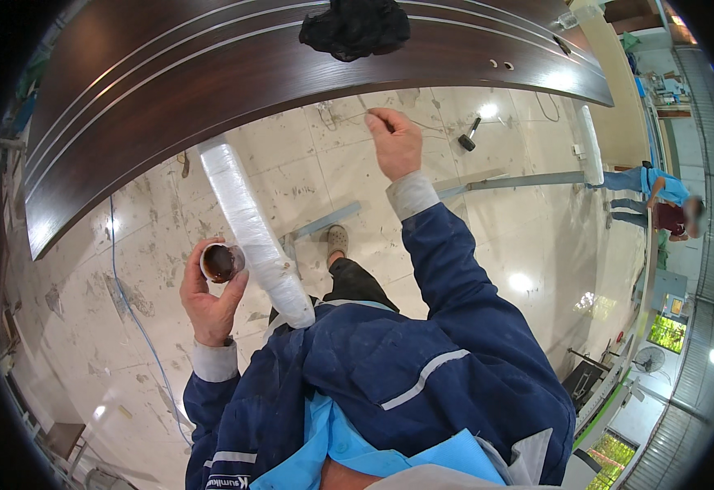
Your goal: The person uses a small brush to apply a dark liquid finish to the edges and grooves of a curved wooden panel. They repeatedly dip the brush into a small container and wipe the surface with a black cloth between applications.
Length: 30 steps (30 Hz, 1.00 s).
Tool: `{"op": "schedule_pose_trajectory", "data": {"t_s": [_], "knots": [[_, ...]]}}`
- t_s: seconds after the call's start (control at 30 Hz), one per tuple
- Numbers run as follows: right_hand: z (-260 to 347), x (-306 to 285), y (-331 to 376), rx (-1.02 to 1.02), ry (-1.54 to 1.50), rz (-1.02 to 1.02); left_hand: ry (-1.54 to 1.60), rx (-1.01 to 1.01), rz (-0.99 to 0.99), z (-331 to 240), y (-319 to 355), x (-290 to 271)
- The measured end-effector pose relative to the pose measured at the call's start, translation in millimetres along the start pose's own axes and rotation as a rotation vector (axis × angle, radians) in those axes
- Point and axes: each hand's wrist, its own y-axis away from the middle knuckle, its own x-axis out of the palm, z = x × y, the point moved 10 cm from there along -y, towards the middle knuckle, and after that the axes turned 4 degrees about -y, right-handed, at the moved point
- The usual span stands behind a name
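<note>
My left hand [207, 304] is wrapped round a small cup [239, 260] with dark brown liquid in it. My right hand [398, 145] is pinched closed just below the near edge of a dark brown wooden panel [210, 98]. A thin tip seems to stick out from its fingers toward the panel, too small to name. The panel has silver lines along it and two small holes [501, 65] toward its right end. On top of the panel lies a crumpled black cloth [354, 31].
A support wrapped in white plastic [247, 216] runs from the panel toward my body. On the tiled floor lie a black-headed mallet [468, 142] and a blue cable [132, 314]. Grey metal bars [528, 180] run low at the right. Another person [659, 192] stands at the far right.
</note>
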Motion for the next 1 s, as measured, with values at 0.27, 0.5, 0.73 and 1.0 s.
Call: {"op": "schedule_pose_trajectory", "data": {"t_s": [0.27, 0.5, 0.73, 1.0], "knots": [[-18.3, -51.6, -10.7, 0.145, -0.066, -0.349, 0.013, -0.009, -0.005, 9.1, 1.1, -31.1], [-3.1, -11.7, 5.1, 0.115, -0.010, -0.269, -0.006, -0.002, 0.009, 13.0, 0.7, -56.4], [-5.0, -14.3, 4.5, 0.136, 0.024, -0.322, -0.036, 0.032, -0.002, 20.0, 4.4, -86.9], [16.9, 22.9, 30.3, 0.160, -0.080, -0.407, -0.025, 0.065, 0.010, 24.8, 5.3, -104.9]]}}
